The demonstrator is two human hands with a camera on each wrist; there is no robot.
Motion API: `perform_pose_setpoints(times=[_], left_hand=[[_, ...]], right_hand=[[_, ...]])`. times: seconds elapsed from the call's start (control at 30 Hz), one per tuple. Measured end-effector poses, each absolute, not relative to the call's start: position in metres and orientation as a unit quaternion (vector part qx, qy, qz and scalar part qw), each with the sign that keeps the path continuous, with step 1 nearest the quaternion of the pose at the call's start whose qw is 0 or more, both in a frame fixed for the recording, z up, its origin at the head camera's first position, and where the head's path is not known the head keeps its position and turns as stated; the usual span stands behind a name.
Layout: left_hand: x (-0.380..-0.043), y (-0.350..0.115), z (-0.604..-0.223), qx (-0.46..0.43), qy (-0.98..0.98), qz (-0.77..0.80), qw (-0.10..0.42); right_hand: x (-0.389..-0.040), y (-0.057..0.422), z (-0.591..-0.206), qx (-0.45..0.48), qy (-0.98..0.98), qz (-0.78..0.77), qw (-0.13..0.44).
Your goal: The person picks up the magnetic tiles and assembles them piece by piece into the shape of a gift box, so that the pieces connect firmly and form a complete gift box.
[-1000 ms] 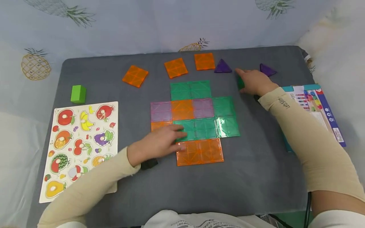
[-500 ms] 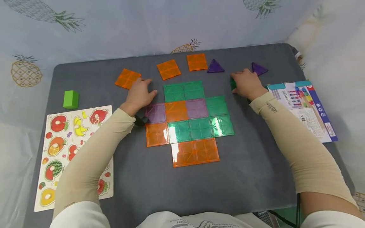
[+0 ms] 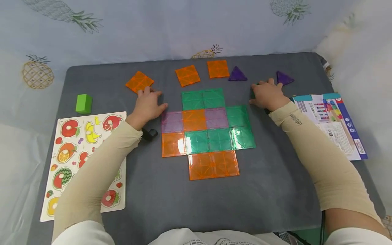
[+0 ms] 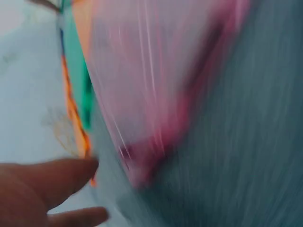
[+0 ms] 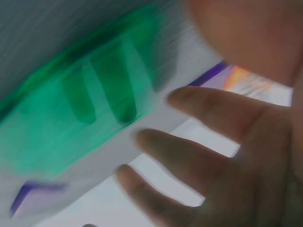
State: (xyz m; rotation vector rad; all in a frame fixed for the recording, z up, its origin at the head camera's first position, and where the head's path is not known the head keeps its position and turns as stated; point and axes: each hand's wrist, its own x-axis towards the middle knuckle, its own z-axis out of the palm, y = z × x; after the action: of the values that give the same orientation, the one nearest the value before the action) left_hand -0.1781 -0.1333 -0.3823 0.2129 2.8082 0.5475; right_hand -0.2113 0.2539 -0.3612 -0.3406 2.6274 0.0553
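Translucent square magnetic tiles lie edge to edge mid-table, among them a green tile (image 3: 219, 140), an orange tile (image 3: 194, 120) and a purple tile (image 3: 172, 122). My left hand (image 3: 147, 104) reaches past their left side, fingers spread, its fingertips by a loose orange tile (image 3: 139, 81); whether they touch is unclear. My right hand (image 3: 270, 94) is over a separate green tile (image 5: 90, 94), which it mostly hides in the head view. In the right wrist view its fingers are spread apart from that tile. A purple triangle tile (image 3: 284, 78) lies just beyond this hand.
Two more orange tiles, one of them tilted (image 3: 188, 76), and another purple triangle (image 3: 237, 74) lie along the back. A green block (image 3: 84, 103) stands above the fruit puzzle board (image 3: 121, 190) at left. A printed box (image 3: 340, 136) lies at right.
My left hand has moved from the joined tiles up and left to the loose orange tile. My right hand stays by the green tile, its fingers now more spread.
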Motion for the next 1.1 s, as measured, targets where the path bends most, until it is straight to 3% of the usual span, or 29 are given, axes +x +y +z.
perform_pose_setpoints(times=[0.17, 0.33, 0.47, 0.7, 0.9, 1.1], left_hand=[[-0.140, -0.121, -0.376, 0.071, 0.930, 0.256, 0.254], [-0.113, -0.119, -0.373, -0.037, 0.809, 0.499, 0.309], [-0.103, -0.121, -0.372, -0.152, 0.648, 0.687, 0.292], [-0.100, -0.130, -0.373, -0.240, 0.501, 0.791, 0.257], [-0.098, -0.129, -0.372, -0.232, 0.472, 0.816, 0.240], [-0.090, -0.122, -0.364, -0.167, 0.462, 0.844, 0.212]], right_hand=[[-0.193, 0.211, -0.360, -0.210, 0.952, -0.038, 0.217], [-0.195, 0.171, -0.364, -0.285, 0.923, -0.079, 0.246], [-0.211, 0.158, -0.371, -0.280, 0.912, -0.084, 0.287], [-0.224, 0.151, -0.373, -0.298, 0.899, -0.102, 0.305], [-0.220, 0.140, -0.370, -0.305, 0.906, -0.113, 0.270], [-0.208, 0.131, -0.363, -0.297, 0.927, -0.086, 0.211]])
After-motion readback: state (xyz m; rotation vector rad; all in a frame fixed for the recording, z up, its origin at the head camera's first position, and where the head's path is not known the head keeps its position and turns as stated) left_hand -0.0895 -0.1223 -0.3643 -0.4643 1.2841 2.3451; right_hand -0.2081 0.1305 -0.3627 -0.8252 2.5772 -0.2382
